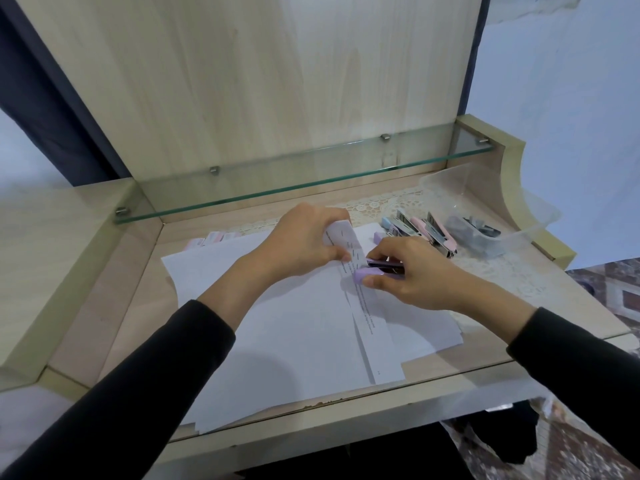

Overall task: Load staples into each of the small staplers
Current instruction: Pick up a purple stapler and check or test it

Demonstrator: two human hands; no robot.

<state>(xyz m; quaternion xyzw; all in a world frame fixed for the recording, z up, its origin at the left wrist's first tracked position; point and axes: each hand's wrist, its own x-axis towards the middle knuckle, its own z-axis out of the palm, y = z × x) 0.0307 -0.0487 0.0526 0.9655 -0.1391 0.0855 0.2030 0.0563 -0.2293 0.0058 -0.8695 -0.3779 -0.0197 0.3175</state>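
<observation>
My right hand (412, 271) grips a small lilac stapler (367, 271) lying low over the paper, its jaws around the edge of a folded paper strip (349, 247) dotted with staples. My left hand (304, 244) pinches that strip's curled upper end. Behind the hands, several small staplers (426, 230) in pink and pale blue lie with their tops flipped open. A clear plastic bag (485, 230) at the right holds dark staple strips. More pastel staplers (211, 239) lie at the back left, partly hidden by paper.
White sheets of paper (294, 323) cover the middle of the wooden desk (114, 306). A glass shelf (304, 181) runs across the back above a lace mat (377, 202). The desk's front edge is close below my arms.
</observation>
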